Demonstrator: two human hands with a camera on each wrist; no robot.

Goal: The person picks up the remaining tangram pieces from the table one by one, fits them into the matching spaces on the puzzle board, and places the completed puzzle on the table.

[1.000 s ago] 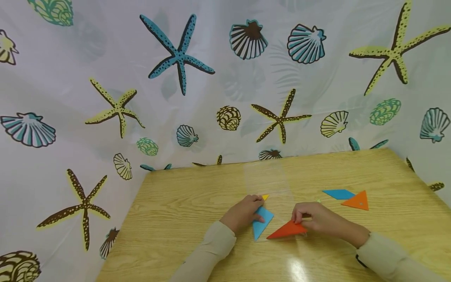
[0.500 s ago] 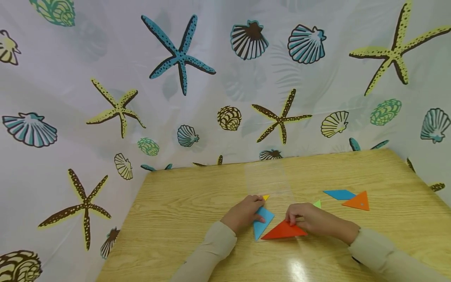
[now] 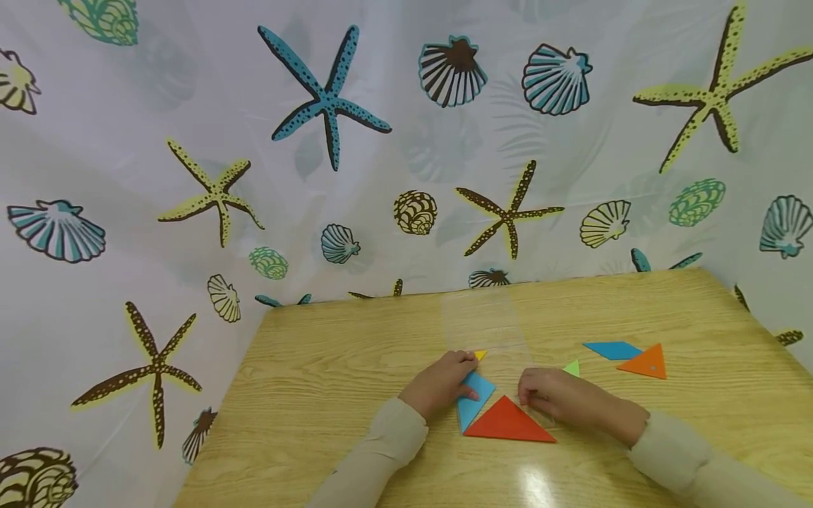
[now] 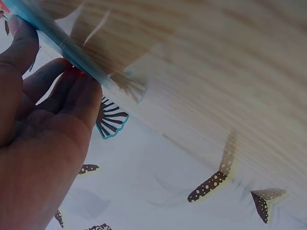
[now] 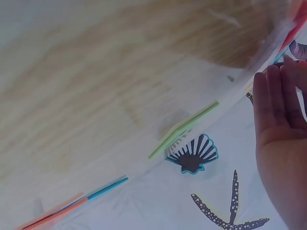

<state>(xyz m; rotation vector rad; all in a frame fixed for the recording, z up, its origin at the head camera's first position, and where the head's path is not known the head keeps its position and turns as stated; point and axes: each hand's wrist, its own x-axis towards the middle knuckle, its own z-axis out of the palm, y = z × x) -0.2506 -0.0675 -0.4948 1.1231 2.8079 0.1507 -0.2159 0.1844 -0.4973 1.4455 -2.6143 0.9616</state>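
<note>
In the head view, your left hand [image 3: 438,384] is at ten o'clock from the red triangle [image 3: 508,421], thumb on the light blue piece [image 3: 476,398] and fingers reaching to the small yellow piece [image 3: 480,355], of which only a tip shows at twelve. The left wrist view adds your palm side: the thumb stands apart from the other fingers, which are close together and lightly bent.

Your right hand [image 3: 559,396] is at two o'clock from the red triangle, fingertips down by its edge and gripping nothing; you cannot tell whether they touch it. The right wrist view shows those fingers fairly straight and side by side. It also shows the green piece [image 3: 573,367] lengthwise, edge-on, where the head view has your right hand hiding part of it.

A clear sheet [image 3: 483,317] lies on the table [image 3: 330,353], running toward twelve from your hands; whether the pieces sit on or under it cannot be told. Further out, between two and three o'clock, the orange triangle [image 3: 646,363] overlaps the blue parallelogram [image 3: 610,350].

A second ago you had the red triangle pinched in your right hand; now it is released and lies flat, its nine-o'clock corner meeting the lower tip of the light blue piece. Your left hand has stayed in place.
</note>
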